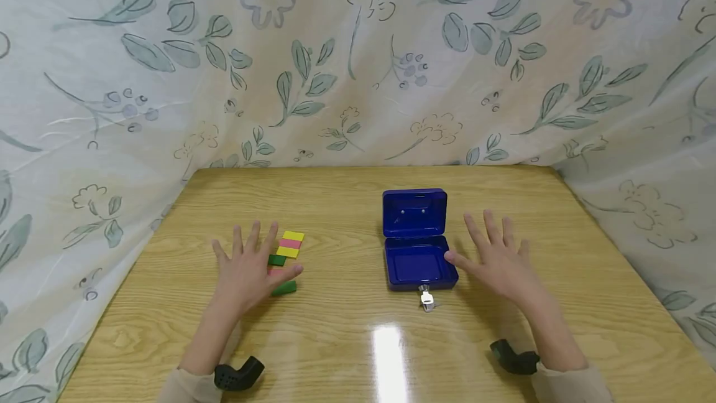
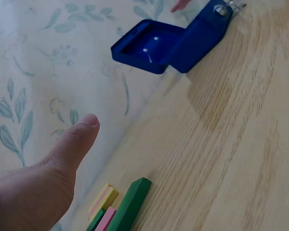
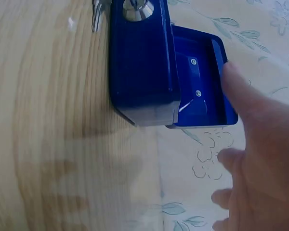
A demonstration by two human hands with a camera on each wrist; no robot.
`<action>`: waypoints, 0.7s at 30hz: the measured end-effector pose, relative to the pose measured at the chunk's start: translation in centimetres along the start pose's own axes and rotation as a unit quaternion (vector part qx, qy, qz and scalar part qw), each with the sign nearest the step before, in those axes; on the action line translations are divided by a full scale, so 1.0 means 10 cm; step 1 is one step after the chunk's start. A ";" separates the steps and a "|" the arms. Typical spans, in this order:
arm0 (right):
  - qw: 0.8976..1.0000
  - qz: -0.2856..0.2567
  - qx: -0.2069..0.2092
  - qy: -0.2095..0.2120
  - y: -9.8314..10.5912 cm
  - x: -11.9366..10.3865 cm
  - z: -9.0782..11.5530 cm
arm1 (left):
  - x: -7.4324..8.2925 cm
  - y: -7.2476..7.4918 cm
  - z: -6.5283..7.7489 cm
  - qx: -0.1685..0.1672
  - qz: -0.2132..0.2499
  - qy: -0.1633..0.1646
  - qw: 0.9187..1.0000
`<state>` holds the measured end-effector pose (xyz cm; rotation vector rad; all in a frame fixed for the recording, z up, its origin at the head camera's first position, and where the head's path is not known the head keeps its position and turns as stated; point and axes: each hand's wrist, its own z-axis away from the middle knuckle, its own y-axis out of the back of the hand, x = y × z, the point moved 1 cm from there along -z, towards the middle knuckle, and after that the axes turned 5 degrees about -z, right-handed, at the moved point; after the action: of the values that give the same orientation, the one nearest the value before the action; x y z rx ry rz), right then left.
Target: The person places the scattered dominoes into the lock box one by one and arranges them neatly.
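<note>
Looking like a hands-free step to me: left hand (image 1: 244, 272) spread by the coloured blocks (image 1: 289, 252) on the left, right hand (image 1: 501, 266) spread by the blue box (image 1: 408, 286) on the right, lid (image 1: 414, 222) up, keys (image 1: 427, 301) near side. Neither's gripping anything; can't tell if the right thumb (image 1: 454, 258) touches. Any pickup needs a hand closing.

White glare streaks the table (image 1: 330, 341); wrist views look dimmer.

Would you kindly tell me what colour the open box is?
The open box is dark blue, clearest in the head view.
</note>
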<state>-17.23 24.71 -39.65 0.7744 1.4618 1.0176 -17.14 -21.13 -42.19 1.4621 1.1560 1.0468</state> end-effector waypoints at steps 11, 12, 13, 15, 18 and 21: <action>0.977 -0.199 -0.012 0.068 -0.17 -0.08 -0.07 | -0.03 -0.07 0.07 0.039 0.041 -0.031 0.998; 0.974 -0.214 -0.011 0.069 -0.19 -0.08 -0.08 | -0.03 -0.07 0.07 0.044 0.046 -0.039 0.997; 0.972 -0.223 -0.010 0.071 -0.20 -0.09 -0.08 | -0.03 -0.07 0.07 0.049 0.050 -0.047 0.996; 0.969 -0.236 -0.009 0.075 -0.22 -0.09 -0.08 | -0.03 -0.07 0.08 0.050 0.063 -0.064 0.995; 0.963 -0.257 -0.011 0.083 -0.26 -0.07 -0.08 | -0.02 -0.05 0.11 0.037 0.092 -0.091 0.991; 0.956 -0.279 -0.019 0.089 -0.29 -0.03 -0.08 | -0.01 -0.03 0.13 0.020 0.127 -0.111 0.985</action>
<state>-17.69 23.09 -42.16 0.2131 1.6796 0.6851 -15.93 -21.42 -42.76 1.7431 0.8519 1.0055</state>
